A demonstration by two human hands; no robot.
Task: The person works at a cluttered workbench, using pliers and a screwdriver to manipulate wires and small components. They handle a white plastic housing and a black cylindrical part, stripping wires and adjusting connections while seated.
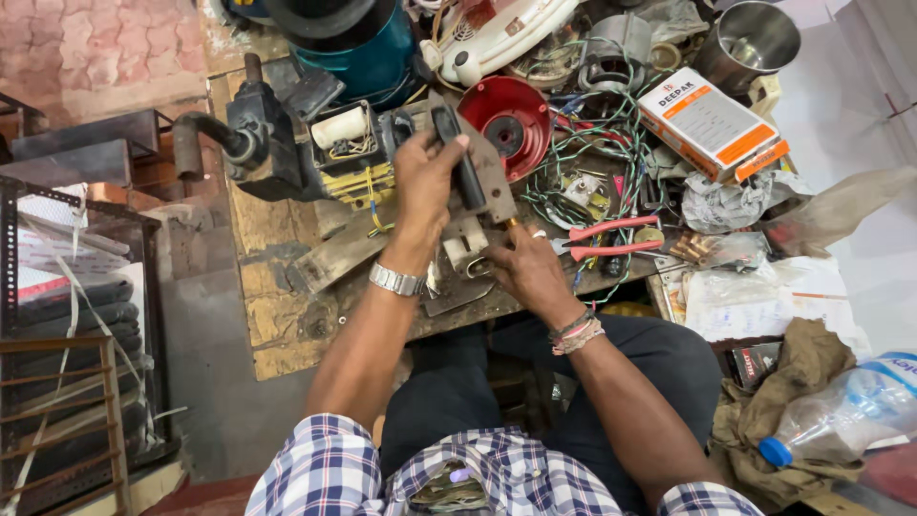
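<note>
The grey metal bracket (pixel 482 177) with a black handle stands at centre frame on a scarred wooden bench (pixel 277 315). The right hand (pixel 527 272) is curled at the bracket's lower end; whether it grips anything cannot be told. Above it, the left hand (pixel 427 182) is clamped around the bracket's upper part. Red-handled pliers (pixel 611 239) lie just right. Farther up are a red disc (pixel 513 119), tangled green wires, an orange-and-white box (pixel 712 124) and a steel cup (pixel 750 43) at upper right.
</note>
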